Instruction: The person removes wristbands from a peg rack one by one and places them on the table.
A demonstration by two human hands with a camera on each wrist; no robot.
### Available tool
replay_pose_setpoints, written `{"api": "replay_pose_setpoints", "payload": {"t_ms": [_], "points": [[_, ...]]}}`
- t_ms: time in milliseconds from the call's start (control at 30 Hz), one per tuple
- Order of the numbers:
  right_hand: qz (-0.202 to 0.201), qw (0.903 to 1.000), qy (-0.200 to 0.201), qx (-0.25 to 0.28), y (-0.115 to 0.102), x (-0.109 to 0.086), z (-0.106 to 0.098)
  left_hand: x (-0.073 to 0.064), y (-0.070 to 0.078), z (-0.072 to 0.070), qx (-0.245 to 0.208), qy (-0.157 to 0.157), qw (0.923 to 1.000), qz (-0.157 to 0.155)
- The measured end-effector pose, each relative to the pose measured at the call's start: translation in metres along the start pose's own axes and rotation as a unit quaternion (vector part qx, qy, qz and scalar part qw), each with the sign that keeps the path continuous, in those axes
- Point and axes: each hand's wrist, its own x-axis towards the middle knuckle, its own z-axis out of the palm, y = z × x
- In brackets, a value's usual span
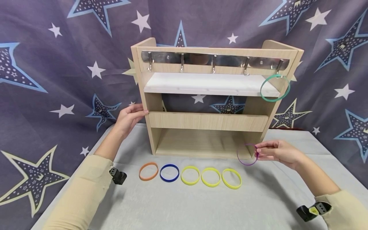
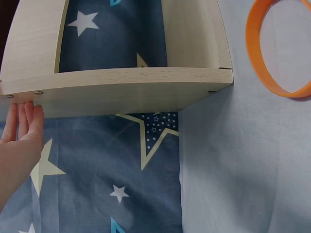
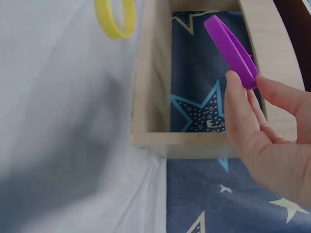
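Note:
Between thumb and fingers my right hand (image 1: pixel 283 153) pinches a purple wristband (image 3: pixel 232 51), held up in front of the shelf's lower right corner. My left hand (image 1: pixel 127 119) touches the left side panel of the wooden shelf (image 1: pixel 208 121) with its fingertips, the fingers nearly straight in the left wrist view. A metal hook rail (image 1: pixel 198 59) runs along the shelf's top board. From its rightmost hook (image 1: pixel 279 67) hangs a green wristband (image 1: pixel 275 88); the other hooks carry nothing.
On the grey cloth in front of the shelf lies a row of wristbands: an orange one (image 1: pixel 148 171), a blue one (image 1: pixel 169 173) and three yellow ones (image 1: pixel 211 177). A star-patterned curtain (image 1: pixel 72 80) hangs behind and at both sides.

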Motion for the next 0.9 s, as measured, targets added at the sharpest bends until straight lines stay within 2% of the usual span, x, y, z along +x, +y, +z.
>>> {"api": "replay_pose_setpoints", "payload": {"t_ms": [333, 467, 700, 900], "points": [[0.013, 0.9985, -0.053, 0.008, 0.026, -0.006, -0.014, 0.001, 0.0, 0.0, 0.01, 0.001, 0.9999, -0.003], [0.032, 0.9973, -0.065, 0.014, 0.037, -0.008, -0.015, 0.001, 0.0, 0.0, 0.009, 0.003, 0.9999, -0.004], [0.096, 0.9931, -0.044, -0.05, 0.055, -0.008, -0.005, 0.001, 0.0, 0.0, 0.012, 0.003, 0.9999, -0.008], [0.112, 0.9904, -0.033, -0.074, 0.061, -0.006, 0.001, 0.0, 0.001, 0.0, 0.028, 0.004, 0.9996, -0.009]]}}
